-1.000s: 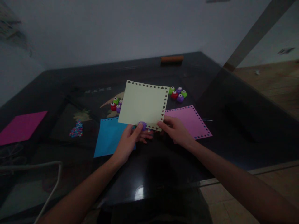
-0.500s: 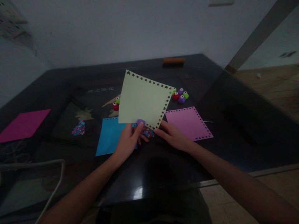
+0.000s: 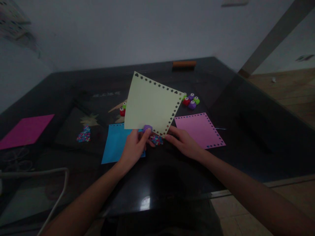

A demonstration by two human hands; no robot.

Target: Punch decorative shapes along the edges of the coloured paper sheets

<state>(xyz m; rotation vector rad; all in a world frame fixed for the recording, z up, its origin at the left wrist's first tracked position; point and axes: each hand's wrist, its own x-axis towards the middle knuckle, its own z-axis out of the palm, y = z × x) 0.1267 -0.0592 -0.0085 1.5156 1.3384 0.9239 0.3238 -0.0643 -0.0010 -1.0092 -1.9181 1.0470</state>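
Observation:
A pale yellow sheet of paper is raised above the table, with star and heart holes along its top, right and part of its bottom edge. My left hand grips a small purple craft punch at the sheet's bottom edge, thumb on top. My right hand pinches the sheet's lower right corner between thumb and fingers. Below the punch lies a heap of coloured paper bits. Behind my left hand is a blue sheet, and a pink punched sheet rests beyond my right hand.
Several red, green and purple punches cluster behind the yellow sheet; a red punch shows at its left. Another confetti heap and a magenta sheet lie left. A white cable crosses the near left; a brown roll lies far back.
The punch and my left thumb have shifted very slightly left and up along the sheet's bottom edge. Both hands keep their hold; the whole view has moved a little.

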